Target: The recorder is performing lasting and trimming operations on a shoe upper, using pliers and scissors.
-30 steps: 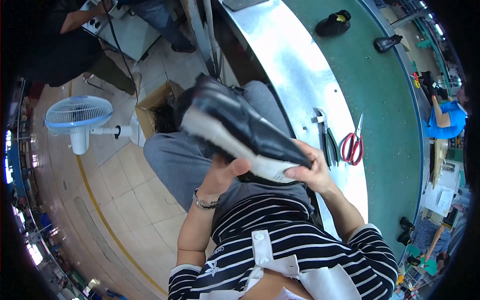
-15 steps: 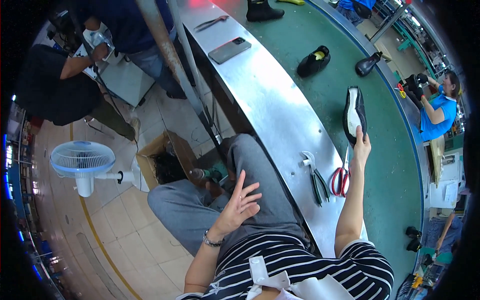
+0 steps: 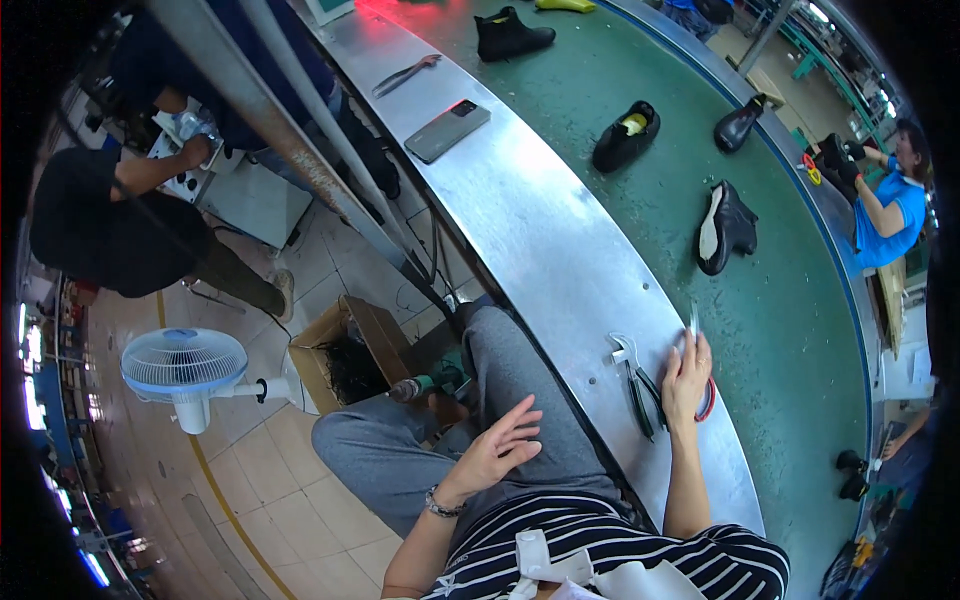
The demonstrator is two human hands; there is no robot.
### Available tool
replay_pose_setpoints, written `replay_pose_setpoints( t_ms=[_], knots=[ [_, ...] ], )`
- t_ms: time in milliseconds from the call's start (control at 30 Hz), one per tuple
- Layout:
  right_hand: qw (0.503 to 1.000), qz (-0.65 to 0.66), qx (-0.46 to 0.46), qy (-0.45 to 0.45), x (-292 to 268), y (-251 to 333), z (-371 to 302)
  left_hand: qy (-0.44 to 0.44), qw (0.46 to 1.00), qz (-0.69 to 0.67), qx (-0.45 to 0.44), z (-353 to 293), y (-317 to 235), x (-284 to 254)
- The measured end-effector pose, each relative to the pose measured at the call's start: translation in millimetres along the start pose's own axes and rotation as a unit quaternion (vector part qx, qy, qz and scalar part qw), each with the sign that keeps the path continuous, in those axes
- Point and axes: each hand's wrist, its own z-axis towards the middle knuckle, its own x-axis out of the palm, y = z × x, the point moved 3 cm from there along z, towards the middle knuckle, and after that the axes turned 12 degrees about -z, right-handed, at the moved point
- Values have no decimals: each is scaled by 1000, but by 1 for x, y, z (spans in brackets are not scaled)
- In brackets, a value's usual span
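My right hand (image 3: pixel 687 380) is over a pair of scissors (image 3: pixel 708 402) at the edge of the metal ledge. Its fingers close around the middle of them; a red handle loop shows on the right and the blade tip beyond the fingertips. Beside that hand lie dark green-handled pliers (image 3: pixel 640 395), their head turned away from me. Over my lap hovers my left hand (image 3: pixel 497 452), fingers apart, holding nothing. A black ankle boot (image 3: pixel 733 230) lies on its side on the green belt, its pale sole toward the left.
Farther along the belt (image 3: pixel 770 360) are a black shoe (image 3: pixel 627 137), another boot (image 3: pixel 512 36) and a dark shoe form (image 3: pixel 738 125). On the metal ledge (image 3: pixel 550 210) rest a phone (image 3: pixel 448 131) and a slim tool (image 3: pixel 405 75). A box (image 3: pixel 352 345) and fan (image 3: pixel 185 365) stand left.
My right hand has let go of the boot on the belt and come back toward me onto the scissors. My left hand stays over my lap. The view has shifted slightly.
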Motion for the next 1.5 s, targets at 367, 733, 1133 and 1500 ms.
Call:
replay_pose_setpoints(
  t_ms=[367,733,1133,1500],
  knots=[
    [963,258,-61,-46,-15,109,149,9,996,87,6,13,-14,16],
    [948,307,-29,74,37,161,292,-105,993,-2,55,-43,12,-5],
    [755,571,-221,234,-210,205,136,-98,862,401,293,-21,-117,32],
    [625,594,-181,473,-138,256,23,-55,944,165,281,-48,-38,3]
  ],
)
